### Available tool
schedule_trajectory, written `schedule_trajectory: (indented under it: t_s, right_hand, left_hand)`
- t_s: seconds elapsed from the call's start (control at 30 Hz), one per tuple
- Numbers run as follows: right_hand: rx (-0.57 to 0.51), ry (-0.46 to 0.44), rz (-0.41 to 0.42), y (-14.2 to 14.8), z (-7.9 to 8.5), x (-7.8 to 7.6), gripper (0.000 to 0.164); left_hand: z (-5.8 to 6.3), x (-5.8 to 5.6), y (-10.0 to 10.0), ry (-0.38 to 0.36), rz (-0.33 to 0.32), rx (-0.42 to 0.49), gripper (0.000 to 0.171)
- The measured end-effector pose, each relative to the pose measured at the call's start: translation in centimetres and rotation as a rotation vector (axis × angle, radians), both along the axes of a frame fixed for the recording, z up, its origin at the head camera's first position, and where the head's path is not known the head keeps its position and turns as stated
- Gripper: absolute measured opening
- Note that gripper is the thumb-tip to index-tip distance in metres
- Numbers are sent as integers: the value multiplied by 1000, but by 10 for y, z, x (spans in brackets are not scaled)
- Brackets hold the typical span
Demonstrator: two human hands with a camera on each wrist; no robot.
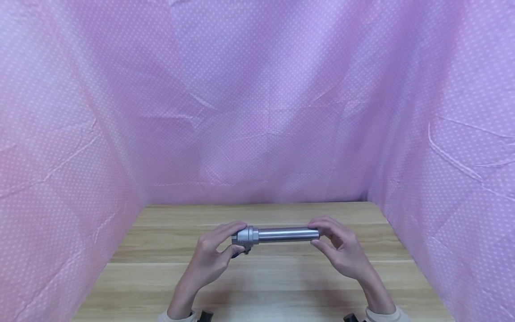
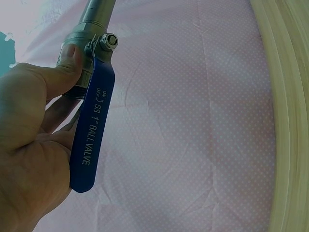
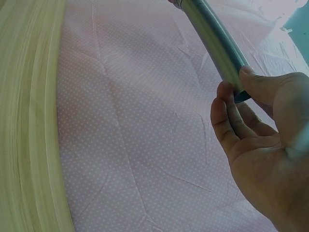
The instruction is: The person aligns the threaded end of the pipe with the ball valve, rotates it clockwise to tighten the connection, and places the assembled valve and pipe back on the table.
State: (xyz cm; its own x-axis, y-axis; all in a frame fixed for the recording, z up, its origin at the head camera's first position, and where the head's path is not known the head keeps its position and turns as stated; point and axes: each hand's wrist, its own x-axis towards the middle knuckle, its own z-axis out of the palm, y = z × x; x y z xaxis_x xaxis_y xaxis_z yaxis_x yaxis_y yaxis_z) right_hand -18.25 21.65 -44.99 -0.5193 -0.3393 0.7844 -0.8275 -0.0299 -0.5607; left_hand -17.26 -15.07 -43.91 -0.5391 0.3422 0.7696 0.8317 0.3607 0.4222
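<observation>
A steel ball valve (image 1: 243, 235) is joined to a straight, shiny metal pipe (image 1: 287, 235), both held level above the table. My left hand (image 1: 210, 255) grips the valve body between thumb and fingers at the left. In the left wrist view the blue lever handle (image 2: 92, 130), printed "SS 1" BALL VALVE", runs back along the palm from a nut (image 2: 110, 40). At the far right end of the pipe, my right hand (image 1: 342, 250) pinches it between thumb and fingertips. The right wrist view shows the pipe's free end (image 3: 241, 96) at those fingertips.
Below the hands lies a wood-grain table (image 1: 273, 277). Pink cloth with white dots (image 1: 265, 112) hangs behind it and along both sides, close to the table's edges. Pale sleeves (image 1: 388, 315) and dark wrist mounts (image 1: 205, 315) show at the bottom of the head view.
</observation>
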Motion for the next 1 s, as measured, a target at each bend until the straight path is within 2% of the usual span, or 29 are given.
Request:
schedule_trajectory:
  t_s: [0.13, 0.27, 0.37, 0.5, 0.6, 0.83, 1.0]
  right_hand:
    - [10, -17, -17, 1, -1, 1, 51]
    - [48, -67, -83, 3, -1, 3, 45]
    - [75, -100, -126, 4, -1, 4, 45]
    - [82, -109, -138, 4, 0, 4, 47]
    - [61, -97, -116, 3, 1, 3, 49]
    - [-25, -18, 21, 0, 0, -2, 59]
    - [-26, -3, 41, -1, 1, -2, 64]
  left_hand:
    - [0, -1, 0, 16, -6, 2, 68]
    - [1, -1, 0, 17, -4, 0, 68]
    - [1, -1, 0, 15, -3, 0, 68]
    - [1, 0, 0, 7, -3, 2, 68]
    - [2, 1, 0, -7, 0, 3, 67]
    - [1, 2, 0, -38, 6, 4, 66]
    - [1, 1, 0, -34, 9, -2, 66]
